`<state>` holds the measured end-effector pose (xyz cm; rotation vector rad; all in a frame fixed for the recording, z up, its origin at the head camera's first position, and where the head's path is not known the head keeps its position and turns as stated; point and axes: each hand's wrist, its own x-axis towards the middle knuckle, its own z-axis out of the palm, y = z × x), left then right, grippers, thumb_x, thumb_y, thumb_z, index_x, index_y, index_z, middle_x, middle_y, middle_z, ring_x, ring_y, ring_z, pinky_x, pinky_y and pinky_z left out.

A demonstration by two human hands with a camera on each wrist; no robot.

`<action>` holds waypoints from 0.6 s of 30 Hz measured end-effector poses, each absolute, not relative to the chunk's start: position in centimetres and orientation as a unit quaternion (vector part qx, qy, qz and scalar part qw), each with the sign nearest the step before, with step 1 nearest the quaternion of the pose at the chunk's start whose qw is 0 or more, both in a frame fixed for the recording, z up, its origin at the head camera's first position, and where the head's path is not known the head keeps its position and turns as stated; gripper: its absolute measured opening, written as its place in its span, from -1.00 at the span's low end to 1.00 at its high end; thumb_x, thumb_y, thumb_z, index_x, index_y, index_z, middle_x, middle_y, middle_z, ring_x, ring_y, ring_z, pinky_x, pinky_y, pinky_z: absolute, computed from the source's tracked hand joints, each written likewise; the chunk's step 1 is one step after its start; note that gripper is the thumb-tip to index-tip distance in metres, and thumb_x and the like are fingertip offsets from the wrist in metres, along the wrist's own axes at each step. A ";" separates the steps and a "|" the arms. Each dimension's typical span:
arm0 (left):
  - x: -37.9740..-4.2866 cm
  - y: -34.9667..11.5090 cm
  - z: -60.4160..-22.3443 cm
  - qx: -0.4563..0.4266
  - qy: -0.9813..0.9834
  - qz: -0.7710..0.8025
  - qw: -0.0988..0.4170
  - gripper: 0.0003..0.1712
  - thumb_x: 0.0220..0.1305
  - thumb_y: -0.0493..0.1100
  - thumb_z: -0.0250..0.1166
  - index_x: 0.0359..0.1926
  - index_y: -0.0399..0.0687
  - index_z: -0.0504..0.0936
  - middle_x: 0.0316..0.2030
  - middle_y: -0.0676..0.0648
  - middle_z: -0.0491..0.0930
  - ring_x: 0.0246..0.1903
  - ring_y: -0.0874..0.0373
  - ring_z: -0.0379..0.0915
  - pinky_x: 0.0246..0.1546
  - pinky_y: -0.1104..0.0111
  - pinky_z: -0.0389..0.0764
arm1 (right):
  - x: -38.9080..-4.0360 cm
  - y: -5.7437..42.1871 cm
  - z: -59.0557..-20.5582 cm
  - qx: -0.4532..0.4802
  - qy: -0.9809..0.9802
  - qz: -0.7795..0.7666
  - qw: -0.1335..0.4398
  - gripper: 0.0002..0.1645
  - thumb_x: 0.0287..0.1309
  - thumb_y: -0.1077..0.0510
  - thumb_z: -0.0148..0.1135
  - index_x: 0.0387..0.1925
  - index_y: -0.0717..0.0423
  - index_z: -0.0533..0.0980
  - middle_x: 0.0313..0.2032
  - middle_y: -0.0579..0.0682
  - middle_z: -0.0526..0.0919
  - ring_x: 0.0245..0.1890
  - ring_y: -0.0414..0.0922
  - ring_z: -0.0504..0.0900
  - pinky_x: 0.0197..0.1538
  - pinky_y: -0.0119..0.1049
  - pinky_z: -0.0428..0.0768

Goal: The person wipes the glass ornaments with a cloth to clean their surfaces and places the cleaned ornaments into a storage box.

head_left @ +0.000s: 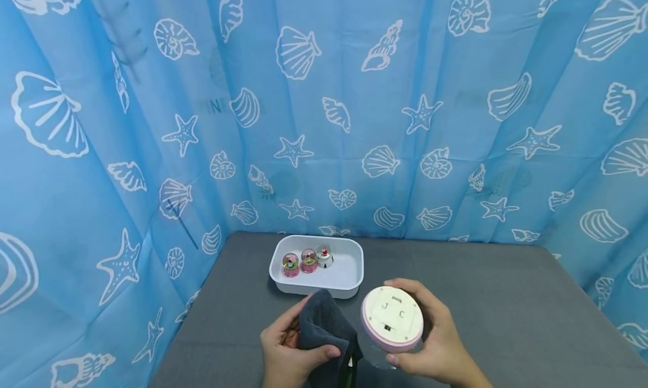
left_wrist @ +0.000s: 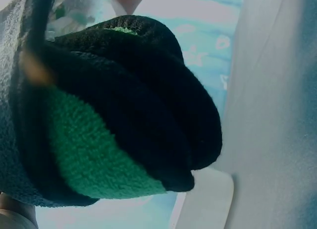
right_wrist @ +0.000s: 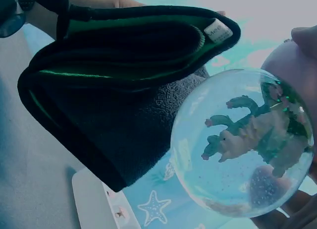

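Note:
My left hand (head_left: 288,346) grips a folded dark grey cloth (head_left: 324,323), thumb on its near side. The left wrist view brings out the cloth's green face (left_wrist: 94,144) and black edging, and a white label shows on it from the right wrist. A large snow globe (head_left: 392,316) is in my right hand (head_left: 442,343), fingers and thumb around its sides. Its pale base with a pink rim is turned up toward the head camera. Through the clear glass ball (right_wrist: 237,144) I see a small figure among green plant shapes. Cloth and globe are side by side, very close together.
A white tray (head_left: 349,290) stands on the grey table (head_left: 486,298) beyond my hands. Inside are three small snow globes (head_left: 309,261), two on pink bases and one on a white base. A blue curtain (head_left: 324,152) with white shells hangs behind the table.

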<state>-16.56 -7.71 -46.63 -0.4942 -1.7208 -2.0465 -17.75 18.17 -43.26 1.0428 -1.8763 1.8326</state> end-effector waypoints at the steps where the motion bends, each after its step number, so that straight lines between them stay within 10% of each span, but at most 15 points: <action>1: -16.6 -7.7 -46.7 -0.178 -0.618 -0.736 0.211 -0.15 -0.13 -0.50 0.69 0.29 -0.27 0.65 0.07 -0.28 0.78 -0.11 0.06 0.81 -0.13 0.18 0.85 | -17.8 18.1 -43.3 0.360 -0.659 0.641 0.160 0.07 -0.17 0.43 0.59 0.43 0.45 0.31 0.25 0.19 0.59 0.14 -0.09 0.63 0.11 -0.35 0.75; 18: -16.5 -7.8 -46.6 -0.181 -0.624 -0.730 0.211 -0.13 -0.14 -0.49 0.69 0.30 -0.24 0.64 0.09 -0.28 0.77 -0.09 0.07 0.81 -0.09 0.19 0.84 | -18.1 17.7 -43.4 0.303 -0.714 0.625 0.088 0.15 -0.14 0.41 0.60 0.49 0.22 0.21 0.05 0.09 0.76 -0.10 -0.06 0.79 -0.04 -0.23 0.83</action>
